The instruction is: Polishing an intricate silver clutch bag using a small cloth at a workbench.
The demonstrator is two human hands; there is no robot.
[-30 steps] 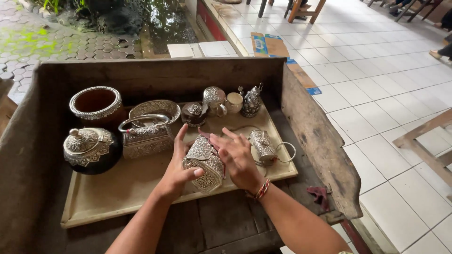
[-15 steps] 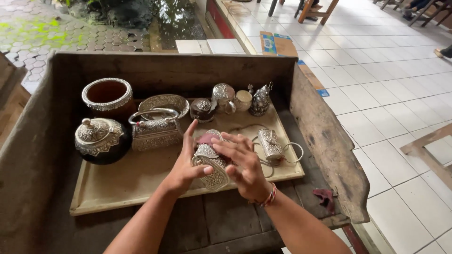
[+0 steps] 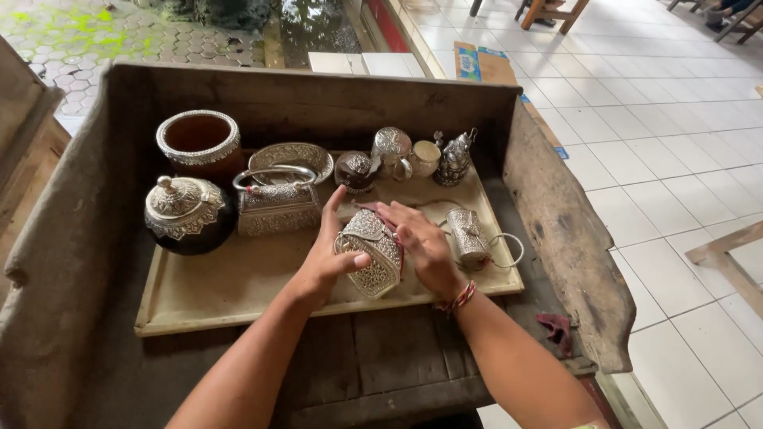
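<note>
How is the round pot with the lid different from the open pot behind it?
The lidded pot is dark, round-bellied and closed by a silver knobbed lid; the open pot is brown and straight-sided, so you see inside. The lidded pot sits nearer the person. Both have patterned silver trim and stand upright.

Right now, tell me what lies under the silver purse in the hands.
The silver purse is held between the left hand and the right hand over the pale board. A reddish cloth peeks out behind it. The hands and purse cover whatever lies directly beneath.

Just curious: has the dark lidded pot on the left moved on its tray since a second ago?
No. The dark lidded pot sits beside the silver basket; only the camera shifted.
</note>
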